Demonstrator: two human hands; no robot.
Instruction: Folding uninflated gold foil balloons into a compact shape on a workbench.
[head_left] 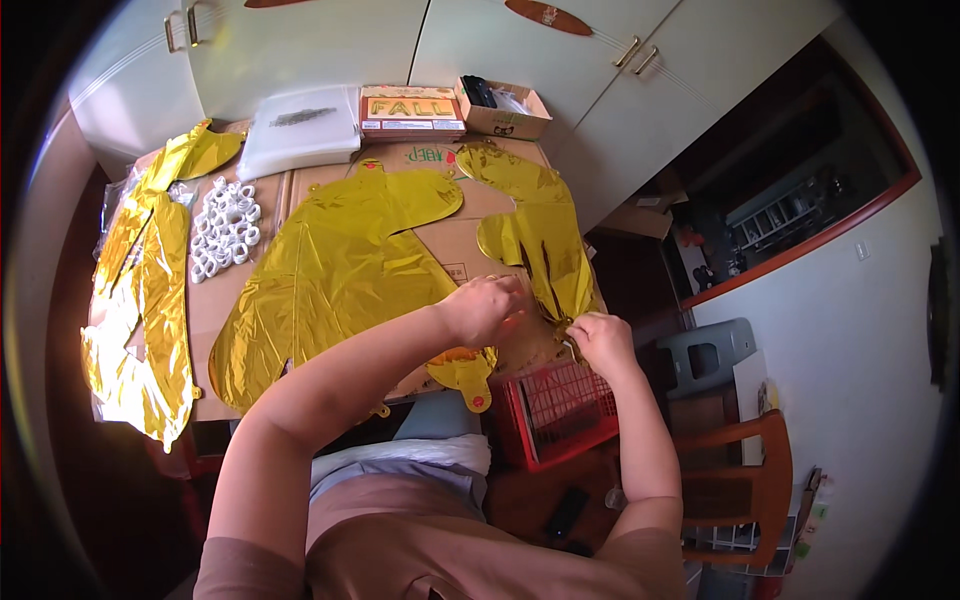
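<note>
1. Head view: my left hand (485, 310) curls closed, knuckles up, forearm crossing in from the lower left; I cannot tell what it pinches.
2. My right hand (600, 342) pinches the lower tip of a gold foil balloon (545, 250), which stretches away just beyond both hands.
3. Cardboard tabletop (465, 245) lies under them; a red basket (562, 412) sits just below my right hand, white cabinets (520, 45) beyond.
</note>
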